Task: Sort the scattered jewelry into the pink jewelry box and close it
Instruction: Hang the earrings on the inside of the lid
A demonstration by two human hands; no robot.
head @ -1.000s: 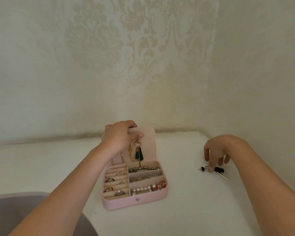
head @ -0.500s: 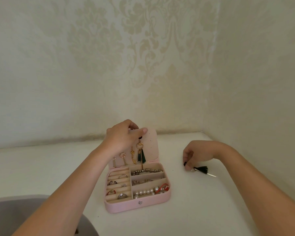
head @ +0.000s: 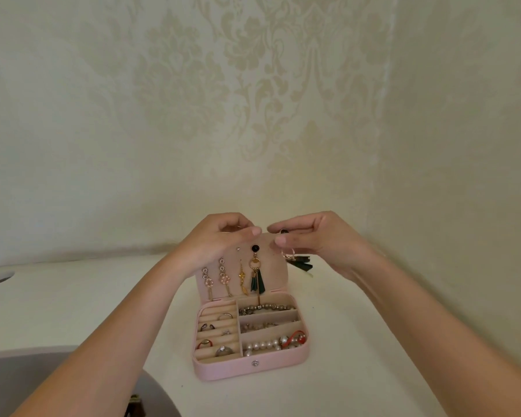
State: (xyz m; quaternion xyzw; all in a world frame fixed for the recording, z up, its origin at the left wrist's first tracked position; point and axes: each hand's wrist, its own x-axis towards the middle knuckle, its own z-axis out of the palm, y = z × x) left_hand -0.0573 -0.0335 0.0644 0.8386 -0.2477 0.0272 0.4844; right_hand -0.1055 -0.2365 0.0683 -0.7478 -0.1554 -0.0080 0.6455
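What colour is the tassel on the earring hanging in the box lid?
Dark green tassel, seen best in the head view.

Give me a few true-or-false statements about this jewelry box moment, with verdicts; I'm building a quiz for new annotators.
1. The lid of the pink jewelry box stands open. True.
2. The right hand pinches a loose tassel earring beside the lid's upper right corner. True.
3. The left hand is idle and holds nothing. False: it grips the lid's top edge.
4. The pearl strand lies in the compartment nearest the lid. False: it is in the front right compartment, nearest the snap.
5. A hung tassel earring is already on the lid. True.
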